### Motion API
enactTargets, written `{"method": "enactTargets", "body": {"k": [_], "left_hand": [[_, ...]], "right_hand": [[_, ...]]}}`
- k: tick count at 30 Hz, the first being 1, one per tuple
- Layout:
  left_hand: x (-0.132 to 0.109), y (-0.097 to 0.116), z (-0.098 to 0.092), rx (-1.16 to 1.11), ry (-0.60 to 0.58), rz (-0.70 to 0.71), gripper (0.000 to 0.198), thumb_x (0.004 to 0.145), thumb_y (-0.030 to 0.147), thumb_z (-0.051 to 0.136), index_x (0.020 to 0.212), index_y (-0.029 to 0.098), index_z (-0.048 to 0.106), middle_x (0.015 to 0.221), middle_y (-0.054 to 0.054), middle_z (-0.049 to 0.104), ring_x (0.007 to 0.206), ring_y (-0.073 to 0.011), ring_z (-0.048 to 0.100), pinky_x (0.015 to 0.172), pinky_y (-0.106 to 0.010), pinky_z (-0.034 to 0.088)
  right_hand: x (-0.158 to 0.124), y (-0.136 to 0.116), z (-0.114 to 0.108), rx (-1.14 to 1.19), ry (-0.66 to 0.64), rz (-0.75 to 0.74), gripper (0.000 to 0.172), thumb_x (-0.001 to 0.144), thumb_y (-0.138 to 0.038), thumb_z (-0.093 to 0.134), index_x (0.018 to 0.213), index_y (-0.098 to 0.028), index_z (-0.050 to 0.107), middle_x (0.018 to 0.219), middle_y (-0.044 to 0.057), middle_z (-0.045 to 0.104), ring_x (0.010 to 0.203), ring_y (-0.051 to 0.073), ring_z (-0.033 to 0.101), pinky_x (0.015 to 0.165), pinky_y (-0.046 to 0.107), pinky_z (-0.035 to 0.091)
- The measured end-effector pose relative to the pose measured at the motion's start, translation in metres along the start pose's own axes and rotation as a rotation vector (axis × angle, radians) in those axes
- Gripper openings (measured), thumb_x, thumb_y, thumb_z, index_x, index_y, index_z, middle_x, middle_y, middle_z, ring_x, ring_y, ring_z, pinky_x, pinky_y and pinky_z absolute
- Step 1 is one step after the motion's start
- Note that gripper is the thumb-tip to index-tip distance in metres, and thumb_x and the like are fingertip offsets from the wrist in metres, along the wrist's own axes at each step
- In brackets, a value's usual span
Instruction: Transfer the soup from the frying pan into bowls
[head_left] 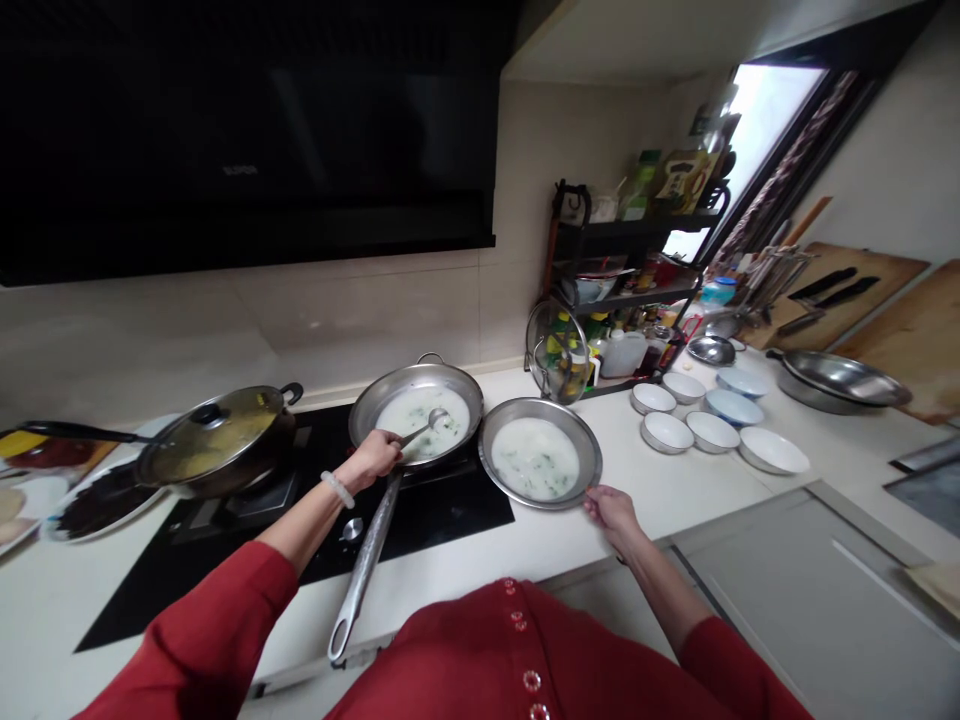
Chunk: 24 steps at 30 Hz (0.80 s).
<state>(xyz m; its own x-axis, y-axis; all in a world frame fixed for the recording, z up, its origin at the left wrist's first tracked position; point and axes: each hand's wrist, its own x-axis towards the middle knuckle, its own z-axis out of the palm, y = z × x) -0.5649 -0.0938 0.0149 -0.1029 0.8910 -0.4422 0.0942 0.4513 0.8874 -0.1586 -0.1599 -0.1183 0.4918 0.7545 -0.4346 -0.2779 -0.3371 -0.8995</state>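
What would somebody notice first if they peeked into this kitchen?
Probably the milky soup with green bits, in the frying pan on the cooktop and the steel basin beside it. The left hand holds a ladle over the pan, and the right hand holds the basin's near right rim. Next might come the big black range hood at upper left and seven small bowls on the right.
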Motion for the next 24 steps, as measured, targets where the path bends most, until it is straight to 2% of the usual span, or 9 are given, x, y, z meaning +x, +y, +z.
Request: {"method": "enactTargets", "body": {"k": [3,7,14,24], "left_hand": [[0.001,0.003,0.000,-0.088,-0.055,-0.069,0.023,0.075,-0.004,0.053,0.061,0.013,0.050,0.044,0.001,0.052,0.029,-0.0019,0.031,0.030,-0.012,0.014],[0.002,0.010,-0.010,-0.163,-0.081,-0.126,0.026,0.078,-0.004,0.048,0.060,0.013,0.046,0.045,0.000,0.050,0.028,0.0004,0.025,0.029,-0.010,0.013],[0.000,0.013,-0.024,-0.270,-0.081,-0.202,0.020,0.081,-0.004,0.045,0.069,0.012,0.048,0.049,0.001,0.050,0.027,0.0006,0.027,0.027,-0.010,0.013],[-0.005,0.018,-0.030,-0.350,-0.064,-0.260,0.023,0.084,-0.004,0.039,0.073,0.015,0.043,0.050,0.004,0.046,0.026,0.0009,0.026,0.024,-0.009,0.014]], "right_hand": [[0.000,0.000,0.000,-0.002,0.002,0.009,0.024,0.059,-0.011,0.073,0.057,-0.017,0.050,0.041,-0.003,0.052,0.036,0.007,0.046,0.034,0.015,0.034],[0.001,0.000,-0.001,-0.002,-0.002,0.014,0.026,0.059,-0.011,0.074,0.056,-0.018,0.049,0.041,-0.003,0.053,0.037,0.007,0.047,0.035,0.016,0.034],[-0.001,0.000,-0.002,0.008,-0.014,0.003,0.024,0.059,-0.011,0.073,0.058,-0.018,0.050,0.042,-0.003,0.053,0.036,0.007,0.046,0.035,0.016,0.034],[0.000,0.001,-0.002,0.013,-0.006,0.003,0.024,0.057,-0.012,0.074,0.060,-0.017,0.050,0.043,-0.003,0.053,0.037,0.007,0.047,0.035,0.016,0.034]]}}
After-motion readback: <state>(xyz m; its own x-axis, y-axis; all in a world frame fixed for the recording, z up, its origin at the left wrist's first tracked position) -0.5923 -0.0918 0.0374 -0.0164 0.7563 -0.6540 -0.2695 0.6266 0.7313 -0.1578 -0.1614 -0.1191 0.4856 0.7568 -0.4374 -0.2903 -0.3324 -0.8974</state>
